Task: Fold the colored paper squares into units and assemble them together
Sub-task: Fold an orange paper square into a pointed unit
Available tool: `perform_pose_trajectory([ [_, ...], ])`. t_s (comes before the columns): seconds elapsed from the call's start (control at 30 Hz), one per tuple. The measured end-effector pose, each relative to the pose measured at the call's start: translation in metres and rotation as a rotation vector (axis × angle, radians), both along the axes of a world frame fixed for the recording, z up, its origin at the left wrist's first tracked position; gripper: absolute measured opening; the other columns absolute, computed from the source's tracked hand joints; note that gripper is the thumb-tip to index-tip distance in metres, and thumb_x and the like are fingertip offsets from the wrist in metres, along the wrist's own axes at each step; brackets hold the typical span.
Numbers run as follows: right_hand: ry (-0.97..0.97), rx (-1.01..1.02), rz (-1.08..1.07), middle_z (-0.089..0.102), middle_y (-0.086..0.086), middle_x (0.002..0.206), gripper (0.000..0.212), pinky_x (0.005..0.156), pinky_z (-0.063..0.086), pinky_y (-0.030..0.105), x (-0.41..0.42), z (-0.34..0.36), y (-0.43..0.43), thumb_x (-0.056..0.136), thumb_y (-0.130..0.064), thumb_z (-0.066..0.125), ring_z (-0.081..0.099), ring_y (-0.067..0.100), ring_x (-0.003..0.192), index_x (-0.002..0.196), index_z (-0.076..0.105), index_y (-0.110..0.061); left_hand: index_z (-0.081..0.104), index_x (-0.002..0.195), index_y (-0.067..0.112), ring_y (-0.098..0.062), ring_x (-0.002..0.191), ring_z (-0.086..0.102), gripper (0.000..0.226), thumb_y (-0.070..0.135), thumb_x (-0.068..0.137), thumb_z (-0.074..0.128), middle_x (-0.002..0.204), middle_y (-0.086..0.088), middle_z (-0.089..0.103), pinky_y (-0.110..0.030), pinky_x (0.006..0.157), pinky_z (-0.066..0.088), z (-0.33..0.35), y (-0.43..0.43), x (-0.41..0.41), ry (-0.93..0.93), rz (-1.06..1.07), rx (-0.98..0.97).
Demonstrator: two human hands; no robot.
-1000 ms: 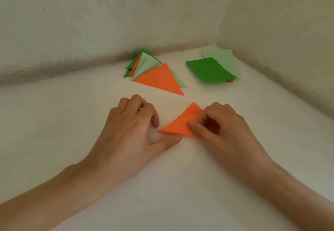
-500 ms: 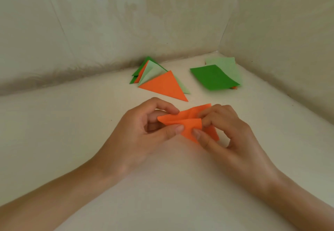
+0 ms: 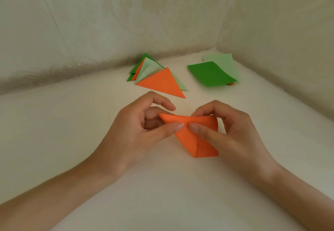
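Note:
An orange folded paper (image 3: 191,138) hangs just above the white surface, half opened, its lower corner pointing down. My left hand (image 3: 144,131) pinches its upper left edge between thumb and fingers. My right hand (image 3: 229,133) pinches the upper right part, thumb on the front face. Both thumbs nearly touch at the paper's middle. Farther back lies a pile of folded triangles (image 3: 159,78) in orange, light green and dark green, an orange one on top. To its right sits a stack of flat paper squares (image 3: 215,73), dark green over light green, with an orange edge showing underneath.
The white surface (image 3: 72,131) runs into a corner formed by a pale back wall (image 3: 126,22) and a right wall (image 3: 289,40). The square stack lies close to that corner.
The orange paper lay flat as a triangle under both hands; both hands have since lifted it and opened it up, and the view has shifted slightly.

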State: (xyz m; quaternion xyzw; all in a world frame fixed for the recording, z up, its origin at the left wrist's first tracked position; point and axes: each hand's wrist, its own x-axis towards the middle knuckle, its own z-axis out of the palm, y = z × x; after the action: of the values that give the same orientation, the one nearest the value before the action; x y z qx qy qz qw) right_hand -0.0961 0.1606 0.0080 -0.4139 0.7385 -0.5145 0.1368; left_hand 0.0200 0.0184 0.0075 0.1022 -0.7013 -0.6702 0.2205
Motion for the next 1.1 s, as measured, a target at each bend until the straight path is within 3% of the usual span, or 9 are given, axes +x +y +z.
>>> perform_pose_trajectory([
  [0.2,-0.096,-0.096,0.004,0.065,-0.014,0.077,0.012,0.062,0.043,0.009,0.0033,0.0033,0.0009,0.075,-0.018,0.074,0.057,-0.001,0.073,0.077,0.065,-0.026,0.064,0.085,0.016,-0.01,0.069,0.066,0.022,0.013,0.069,0.077,0.077,-0.001,0.072,-0.014,0.067,0.051,0.0002,0.0006,-0.0002,0.016,-0.006,-0.02],
  [0.33,-0.091,-0.097,-0.015,0.065,-0.015,0.078,0.015,0.061,0.043,0.01,0.0036,0.0042,0.001,0.071,-0.028,0.078,0.056,-0.001,0.073,0.079,0.065,-0.027,0.068,0.084,0.017,-0.005,0.064,0.062,0.017,0.016,0.068,0.074,0.073,0.002,0.069,-0.012,0.064,0.047,0.0004,-0.0003,0.0001,0.013,0.043,-0.032],
  [0.43,-0.128,-0.122,-0.037,0.063,-0.015,0.072,0.012,0.056,0.043,0.01,0.0048,0.0071,0.0001,0.065,-0.033,0.069,0.055,-0.003,0.067,0.072,0.064,-0.024,0.069,0.084,0.016,-0.003,0.062,0.061,0.016,0.014,0.068,0.071,0.069,0.001,0.068,-0.01,0.062,0.046,0.0025,-0.0003,0.0,0.018,0.057,-0.019],
  [0.7,-0.095,-0.106,-0.054,0.064,-0.015,0.077,0.015,0.061,0.041,0.01,0.0022,0.0041,-0.0004,0.07,-0.036,0.077,0.056,0.0,0.074,0.075,0.064,-0.029,0.069,0.079,0.013,-0.004,0.06,0.061,0.013,0.013,0.066,0.07,0.066,0.001,0.069,-0.01,0.061,0.047,0.0041,0.0012,0.0001,0.038,0.054,-0.028],
  [0.8,-0.078,-0.103,-0.064,0.064,-0.014,0.079,0.007,0.064,0.041,0.011,0.0003,0.002,0.0002,0.07,-0.034,0.069,0.056,0.003,0.076,0.076,0.065,-0.034,0.07,0.079,0.012,-0.007,0.06,0.062,0.012,0.012,0.067,0.069,0.071,-0.005,0.07,-0.012,0.062,0.05,0.0046,0.0011,-0.0007,0.049,0.049,-0.028],
  [1.1,-0.044,-0.099,-0.063,0.063,-0.014,0.079,0.004,0.066,0.038,0.009,-0.0012,0.0008,0.0003,0.073,-0.034,0.066,0.055,0.003,0.075,0.076,0.065,-0.036,0.071,0.077,0.012,-0.009,0.065,0.07,0.011,0.015,0.067,0.069,0.069,0.0,0.072,-0.018,0.06,0.054,0.0036,-0.0003,-0.0017,0.03,0.077,-0.048],
])
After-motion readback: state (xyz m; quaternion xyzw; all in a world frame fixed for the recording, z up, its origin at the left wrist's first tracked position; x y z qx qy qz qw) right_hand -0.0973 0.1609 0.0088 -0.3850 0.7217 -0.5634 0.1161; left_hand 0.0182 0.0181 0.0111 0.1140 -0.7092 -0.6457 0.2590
